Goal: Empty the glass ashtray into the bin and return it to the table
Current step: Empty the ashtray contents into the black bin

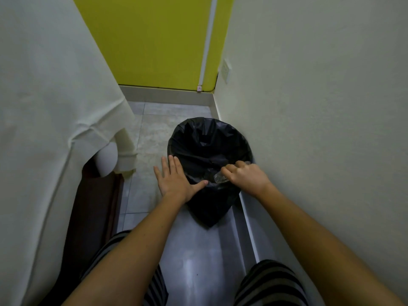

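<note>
your right hand, right of centre in the frame, is curled tight around the glass ashtray, holding it tipped over the open mouth of the bin. only a clear edge of the ashtray shows below your knuckles, just inside the bin's near rim. your left hand lies spread flat, fingers wide, on the left rim of the bin, pressing the black bag that lines it and holding nothing. the bin stands on the tiled floor in the middle of the frame, close against the pale wall on the right. a white cloth hangs down the left side. a yellow wall fills the top centre. no writing or label can be read anywhere.
</note>
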Demonstrator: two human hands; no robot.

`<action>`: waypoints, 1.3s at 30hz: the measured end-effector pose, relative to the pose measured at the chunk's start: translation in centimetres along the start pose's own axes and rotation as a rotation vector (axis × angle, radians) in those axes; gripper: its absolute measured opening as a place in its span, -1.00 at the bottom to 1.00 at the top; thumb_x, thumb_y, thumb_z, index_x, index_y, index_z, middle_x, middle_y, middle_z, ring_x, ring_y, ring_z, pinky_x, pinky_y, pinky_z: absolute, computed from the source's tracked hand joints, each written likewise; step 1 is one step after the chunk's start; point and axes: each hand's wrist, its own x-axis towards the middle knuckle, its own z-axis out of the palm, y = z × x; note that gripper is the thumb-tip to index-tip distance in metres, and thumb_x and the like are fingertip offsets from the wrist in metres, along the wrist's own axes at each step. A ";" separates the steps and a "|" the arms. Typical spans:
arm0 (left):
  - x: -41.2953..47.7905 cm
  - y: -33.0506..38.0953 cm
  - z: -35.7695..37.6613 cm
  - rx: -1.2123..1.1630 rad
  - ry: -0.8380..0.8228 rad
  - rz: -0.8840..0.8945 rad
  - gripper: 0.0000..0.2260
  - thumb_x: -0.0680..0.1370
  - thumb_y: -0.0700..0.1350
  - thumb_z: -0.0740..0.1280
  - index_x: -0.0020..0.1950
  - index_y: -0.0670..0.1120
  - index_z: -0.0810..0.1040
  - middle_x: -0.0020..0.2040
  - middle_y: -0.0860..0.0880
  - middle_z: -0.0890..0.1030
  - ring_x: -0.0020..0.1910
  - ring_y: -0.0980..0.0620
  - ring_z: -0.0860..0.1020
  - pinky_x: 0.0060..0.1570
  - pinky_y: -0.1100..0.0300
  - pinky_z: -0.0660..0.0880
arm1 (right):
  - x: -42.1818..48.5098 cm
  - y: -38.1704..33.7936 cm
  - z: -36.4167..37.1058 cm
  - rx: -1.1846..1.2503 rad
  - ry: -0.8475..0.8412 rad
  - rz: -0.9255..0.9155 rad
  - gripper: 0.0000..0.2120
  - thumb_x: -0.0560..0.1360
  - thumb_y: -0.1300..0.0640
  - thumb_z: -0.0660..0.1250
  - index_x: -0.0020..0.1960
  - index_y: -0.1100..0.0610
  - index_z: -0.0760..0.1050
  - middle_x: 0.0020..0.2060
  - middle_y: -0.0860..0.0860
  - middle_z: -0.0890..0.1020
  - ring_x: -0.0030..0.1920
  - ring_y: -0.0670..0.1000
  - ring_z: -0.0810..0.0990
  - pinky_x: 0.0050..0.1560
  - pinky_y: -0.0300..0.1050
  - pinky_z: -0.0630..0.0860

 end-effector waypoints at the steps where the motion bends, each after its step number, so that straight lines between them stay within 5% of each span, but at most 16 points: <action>1: 0.0 0.0 0.0 -0.001 0.004 0.001 0.14 0.30 0.59 -0.02 0.56 -0.19 -0.24 0.59 -0.15 -0.19 0.55 -0.17 -0.28 0.46 -0.20 -0.25 | -0.1 0.1 -0.4 -0.050 0.015 0.016 -0.77 0.43 0.15 0.38 0.09 0.04 0.57 -0.16 -0.03 0.68 -0.23 0.02 0.67 -0.47 -0.17 0.59; 5: 0.0 0.0 0.1 -0.006 -0.008 0.000 0.14 0.30 0.59 -0.02 0.56 -0.19 -0.23 0.59 -0.15 -0.20 0.55 -0.17 -0.28 0.46 -0.20 -0.25 | 0.0 0.4 -0.6 0.105 0.013 0.149 -0.72 0.49 0.24 0.29 0.19 0.10 0.49 0.00 0.01 0.66 -0.09 0.09 0.65 -0.36 -0.07 0.61; 9: -0.3 0.0 0.1 0.008 -0.001 -0.002 0.15 0.29 0.59 -0.01 0.57 -0.20 -0.23 0.59 -0.15 -0.20 0.55 -0.16 -0.29 0.46 -0.19 -0.26 | -0.3 0.1 -0.2 -0.081 0.026 0.004 -0.76 0.42 0.15 0.39 0.09 0.02 0.57 -0.16 -0.05 0.69 -0.24 0.00 0.68 -0.47 -0.18 0.56; 13: -0.3 0.1 0.0 -0.015 -0.001 -0.007 0.14 0.31 0.59 0.00 0.57 -0.20 -0.23 0.59 -0.15 -0.20 0.55 -0.16 -0.29 0.47 -0.19 -0.26 | -0.1 0.4 -0.6 -0.005 0.083 0.148 -0.77 0.33 0.14 0.45 -0.02 0.00 0.62 -0.21 -0.10 0.70 -0.31 -0.05 0.66 -0.57 -0.23 0.50; 16: -0.3 0.3 -0.2 0.003 -0.001 -0.015 0.14 0.30 0.59 -0.01 0.56 -0.20 -0.23 0.59 -0.16 -0.20 0.55 -0.17 -0.29 0.47 -0.18 -0.26 | -0.2 0.3 -0.5 -0.088 0.097 0.024 -0.77 0.32 0.12 0.49 -0.03 0.02 0.63 -0.26 -0.08 0.70 -0.34 -0.04 0.66 -0.59 -0.24 0.52; 20: -0.2 0.4 -0.1 -0.012 0.000 -0.019 0.14 0.30 0.59 -0.02 0.56 -0.20 -0.23 0.59 -0.15 -0.20 0.55 -0.16 -0.29 0.47 -0.18 -0.25 | -0.1 0.9 -0.4 0.002 0.093 0.129 -0.66 0.50 0.23 0.11 0.20 0.09 0.50 0.01 -0.01 0.67 -0.10 0.06 0.67 -0.38 -0.12 0.60; 25: -0.3 0.6 0.0 -0.008 -0.001 -0.025 0.14 0.30 0.59 -0.01 0.57 -0.19 -0.23 0.59 -0.15 -0.20 0.55 -0.16 -0.28 0.47 -0.18 -0.25 | -0.3 0.6 -0.5 -0.125 0.061 0.008 -0.76 0.34 0.11 0.48 0.00 0.01 0.62 -0.26 -0.07 0.70 -0.34 -0.04 0.66 -0.55 -0.22 0.52; 30: -0.2 0.7 0.0 -0.021 -0.005 -0.037 0.15 0.30 0.59 0.00 0.56 -0.20 -0.23 0.60 -0.15 -0.19 0.55 -0.15 -0.28 0.47 -0.18 -0.25 | 0.2 0.9 -0.6 -0.047 0.130 0.078 -0.76 0.41 0.18 0.40 0.08 0.06 0.57 -0.16 -0.04 0.69 -0.25 0.02 0.67 -0.47 -0.17 0.57; 33: -0.2 0.8 0.0 -0.012 -0.001 -0.039 0.15 0.29 0.60 0.00 0.56 -0.20 -0.23 0.59 -0.15 -0.19 0.55 -0.16 -0.29 0.47 -0.19 -0.25 | 0.5 0.8 0.2 -0.054 0.005 -0.027 -0.70 0.58 0.25 0.15 0.29 0.17 0.38 0.10 0.10 0.60 0.01 0.17 0.62 -0.22 -0.01 0.60; 35: -0.1 0.8 0.0 -0.019 0.005 -0.037 0.15 0.29 0.60 -0.01 0.57 -0.20 -0.22 0.60 -0.15 -0.18 0.55 -0.16 -0.28 0.47 -0.19 -0.25 | 0.6 1.0 0.0 0.009 0.012 0.086 -0.68 0.58 0.29 0.08 0.32 0.18 0.32 0.17 0.11 0.55 0.07 0.19 0.58 -0.15 0.04 0.59; 39: 0.0 0.9 0.2 -0.022 0.014 -0.040 0.16 0.28 0.60 -0.01 0.57 -0.21 -0.21 0.60 -0.15 -0.17 0.55 -0.16 -0.27 0.47 -0.19 -0.24 | 0.0 0.8 -0.3 -0.131 0.110 -0.022 -0.79 0.35 0.11 0.48 -0.01 0.03 0.62 -0.24 -0.06 0.69 -0.33 -0.03 0.66 -0.52 -0.21 0.54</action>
